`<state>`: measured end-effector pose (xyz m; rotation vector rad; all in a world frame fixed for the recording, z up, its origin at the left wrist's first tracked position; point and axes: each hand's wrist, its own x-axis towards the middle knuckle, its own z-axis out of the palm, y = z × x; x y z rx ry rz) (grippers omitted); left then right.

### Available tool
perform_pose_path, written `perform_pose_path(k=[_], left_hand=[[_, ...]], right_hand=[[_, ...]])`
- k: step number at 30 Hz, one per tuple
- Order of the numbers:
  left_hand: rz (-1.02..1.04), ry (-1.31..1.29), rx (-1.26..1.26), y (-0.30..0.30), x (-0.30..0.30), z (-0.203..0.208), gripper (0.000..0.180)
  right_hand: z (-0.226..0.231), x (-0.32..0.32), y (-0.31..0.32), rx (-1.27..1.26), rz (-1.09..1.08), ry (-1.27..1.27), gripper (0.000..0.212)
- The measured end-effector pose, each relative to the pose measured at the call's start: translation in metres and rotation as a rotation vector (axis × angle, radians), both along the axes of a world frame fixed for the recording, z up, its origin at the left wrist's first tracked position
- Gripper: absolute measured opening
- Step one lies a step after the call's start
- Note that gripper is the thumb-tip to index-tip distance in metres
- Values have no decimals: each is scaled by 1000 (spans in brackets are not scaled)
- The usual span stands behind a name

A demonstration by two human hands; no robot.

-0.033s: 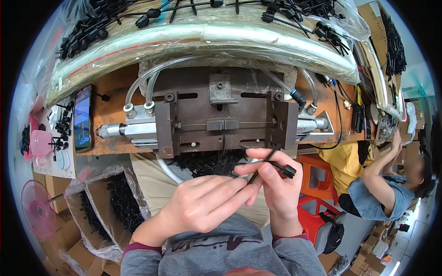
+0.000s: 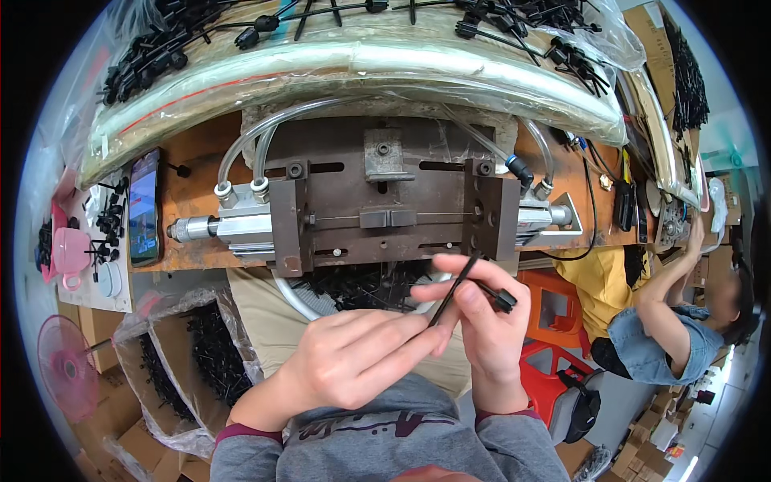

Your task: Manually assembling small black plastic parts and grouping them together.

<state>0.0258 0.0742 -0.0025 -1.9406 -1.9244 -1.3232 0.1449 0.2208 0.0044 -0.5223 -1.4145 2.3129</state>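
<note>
My left hand (image 2: 357,353) is closed, its fingertips pinching the lower end of a thin black plastic rod (image 2: 455,289) that slants up to the right. My right hand (image 2: 491,321) is closed with thumb and forefinger around a black stem with a ribbed knob (image 2: 504,301), whose head sticks out past the thumb. The rod crosses in front of the stem; whether they are joined I cannot tell. Just beyond my hands is a brown metal fixture (image 2: 345,153) with two small grey jaw blocks (image 2: 389,218) meeting at its middle.
Silver air cylinders (image 2: 245,225) with clear hoses flank the fixture. Many black parts (image 2: 361,289) lie below its front edge. A phone (image 2: 145,209) lies at left, near a pink cup (image 2: 71,251). Bagged boxes (image 2: 185,361) hold black parts. At right another person (image 2: 666,337) works near red stools (image 2: 554,305).
The rod between my hands has tilted more upright, its upper end rising slightly. A thin dark strip below the jaw blocks is no longer seen. The other person's arms have shifted a little.
</note>
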Motion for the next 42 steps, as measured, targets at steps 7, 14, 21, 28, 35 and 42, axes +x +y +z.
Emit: perform_pose_path(k=[7,14,21,28,35,42], left_hand=[[274,39,-15,1,-9,-6,32],[369,134,-162,15,-5,-16,32],[372,112,-136,14,-11,-22,21],[391,145,-205,13,-10,-15,23],[405,121,-236,13,-9,-13,30],[385,109,-216,12,-11,-13,30]], right_hand=[[0,10,-1,435,-182,96,75],[-4,9,-8,623,-276,166,112],[-6,13,-1,778,-203,199,71],[-4,3,-3,832,-219,241,34],[15,9,3,1317,-104,-40,57],[2,1,-1,1185,-62,61,40]])
